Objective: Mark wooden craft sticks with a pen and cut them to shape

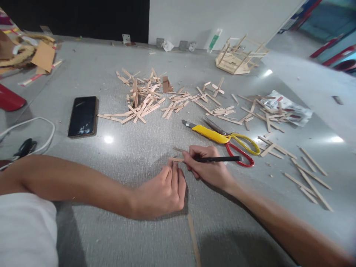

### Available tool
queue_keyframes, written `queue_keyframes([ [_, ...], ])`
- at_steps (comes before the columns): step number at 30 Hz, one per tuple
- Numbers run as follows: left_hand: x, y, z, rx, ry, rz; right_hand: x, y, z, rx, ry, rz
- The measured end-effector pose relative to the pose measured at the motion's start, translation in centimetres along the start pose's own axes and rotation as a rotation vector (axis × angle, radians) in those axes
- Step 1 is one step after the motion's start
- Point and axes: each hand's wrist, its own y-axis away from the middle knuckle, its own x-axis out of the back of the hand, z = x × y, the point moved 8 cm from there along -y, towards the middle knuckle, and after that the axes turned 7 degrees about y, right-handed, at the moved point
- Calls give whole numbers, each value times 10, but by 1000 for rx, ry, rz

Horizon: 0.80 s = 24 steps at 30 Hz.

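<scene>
Near the middle of the grey table, my left hand [162, 191] is closed, its fingertips pressed on a short wooden stick [177, 160]. Just right of it, my right hand [207, 163] is closed around a black pen [219, 159], with its fingers at the stick's right end. The pen's tip is hidden by the fingers. A thin stick end shows above the right fingertips. Beyond my right hand lie a yellow box cutter [211, 134] and scissors [243, 148] with one yellow and one red handle.
A pile of wooden sticks [144, 98] spreads across the back, with more sticks [311, 181] at right. A phone [82, 116] and white cable [51, 128] lie left. A wooden frame model [239, 61], glue tube [214, 40] and wrapper [299, 113] are farther back.
</scene>
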Motion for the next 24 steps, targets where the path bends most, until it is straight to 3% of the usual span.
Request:
queue_keyframes([
  [17,-2,1,2,-6,-11,-17,0,0,-6,31,33,6],
  [20,0,1,2,-6,-16,6,10,-1,-4,-42,-111,54],
  [24,8,1,4,-66,-6,71,39,-1,-5,-50,-202,209],
])
